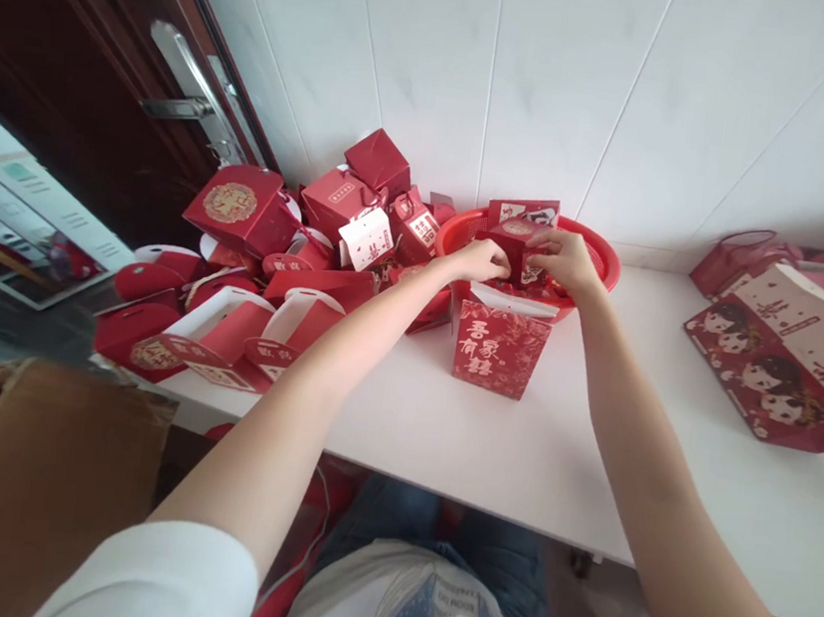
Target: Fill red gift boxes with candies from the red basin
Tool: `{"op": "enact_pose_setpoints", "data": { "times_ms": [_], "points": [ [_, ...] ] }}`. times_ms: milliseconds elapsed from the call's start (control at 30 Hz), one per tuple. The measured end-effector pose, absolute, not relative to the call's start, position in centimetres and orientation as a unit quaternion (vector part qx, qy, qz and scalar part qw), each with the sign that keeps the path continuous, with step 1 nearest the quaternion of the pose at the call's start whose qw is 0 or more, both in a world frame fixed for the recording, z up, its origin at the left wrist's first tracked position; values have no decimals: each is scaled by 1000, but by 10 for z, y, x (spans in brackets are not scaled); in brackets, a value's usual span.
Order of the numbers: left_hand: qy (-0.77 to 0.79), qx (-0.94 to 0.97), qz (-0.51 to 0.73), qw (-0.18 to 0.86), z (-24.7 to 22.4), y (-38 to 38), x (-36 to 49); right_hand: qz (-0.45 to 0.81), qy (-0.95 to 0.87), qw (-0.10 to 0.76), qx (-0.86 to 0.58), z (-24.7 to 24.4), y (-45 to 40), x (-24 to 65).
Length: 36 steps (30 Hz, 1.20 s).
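Both my hands are over the red plastic basket (606,257) by the wall. My left hand (484,260) has its fingers bent down and closed at the basket's near side; what is in them is hidden. My right hand (566,259) pinches the edge of a small red box (518,229) with a gold mark, which lies between the hands. Behind it stands a red printed card box (522,207). Just in front of the basket, below my hands, an open red gift box (501,350) with white lettering stands upright on the white table (552,446).
Many red gift boxes (243,213) crowd the table's left side, some open. A large red and cream gift box (795,366) stands on the right, red bags (749,255) behind it. A cardboard carton (62,466) is at lower left, near a dark door (80,8).
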State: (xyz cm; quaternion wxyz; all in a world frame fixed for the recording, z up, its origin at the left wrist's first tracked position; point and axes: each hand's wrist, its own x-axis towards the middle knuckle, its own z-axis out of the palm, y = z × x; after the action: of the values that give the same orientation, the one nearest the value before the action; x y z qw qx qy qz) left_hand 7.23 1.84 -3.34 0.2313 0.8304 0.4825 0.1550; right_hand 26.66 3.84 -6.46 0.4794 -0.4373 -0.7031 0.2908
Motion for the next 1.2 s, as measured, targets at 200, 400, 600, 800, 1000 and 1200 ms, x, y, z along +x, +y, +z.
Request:
{"op": "enact_pose_setpoints", "data": {
  "times_ms": [200,400,600,800,1000,1200],
  "points": [
    [491,832,136,221,-31,15,72,271,-709,477,-444,-58,29,261],
    [495,827,141,227,-33,16,68,282,-708,473,-442,-53,23,258],
    [511,824,61,238,-32,22,67,286,-703,474,-446,-50,24,256],
    [513,827,0,230,-30,23,70,303,-693,490,-434,-54,29,258],
    [517,824,-13,230,-29,21,71,309,-698,481,-432,-55,32,258],
    [521,820,-50,230,-27,24,72,285,-692,488,-448,-54,30,257]
  ]
}}
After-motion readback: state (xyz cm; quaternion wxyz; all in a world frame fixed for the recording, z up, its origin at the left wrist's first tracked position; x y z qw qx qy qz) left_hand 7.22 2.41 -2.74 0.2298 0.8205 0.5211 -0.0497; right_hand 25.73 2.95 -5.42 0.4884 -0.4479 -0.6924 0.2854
